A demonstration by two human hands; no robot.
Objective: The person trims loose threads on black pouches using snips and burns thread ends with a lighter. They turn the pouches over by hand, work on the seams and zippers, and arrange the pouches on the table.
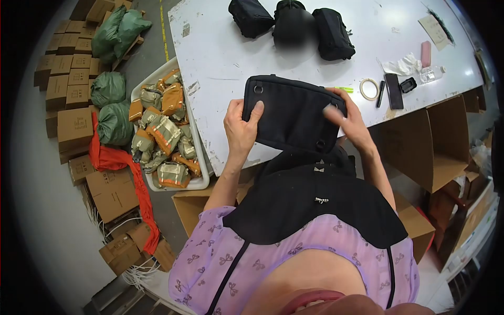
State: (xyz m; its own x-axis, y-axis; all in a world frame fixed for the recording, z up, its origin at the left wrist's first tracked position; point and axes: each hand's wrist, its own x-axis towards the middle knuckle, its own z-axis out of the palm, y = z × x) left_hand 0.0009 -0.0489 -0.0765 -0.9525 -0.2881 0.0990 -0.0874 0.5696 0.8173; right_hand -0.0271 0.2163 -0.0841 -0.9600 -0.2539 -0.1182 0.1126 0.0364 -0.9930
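black bag [294,116] sits gripped in both hands [240,127] [357,123].

Black pouch [294,113], white counter [215,65]

Between the left hand [241,128] and right hand [357,126], the pouch is plain black, like the bags [335,34] beyond. Right of the right hand: a pale tan ring [361,90], a pink block [426,54]. Left of the left hand, a white bin [203,167] shows orange and grey-green packs [165,131]; farther left, dark green sacks [114,116], orange-red cloth [105,155], brown boxes [111,191]. Nearer than both hands, a black apron [294,205] covers a lilac top [268,257] with dark bow-like motifs.
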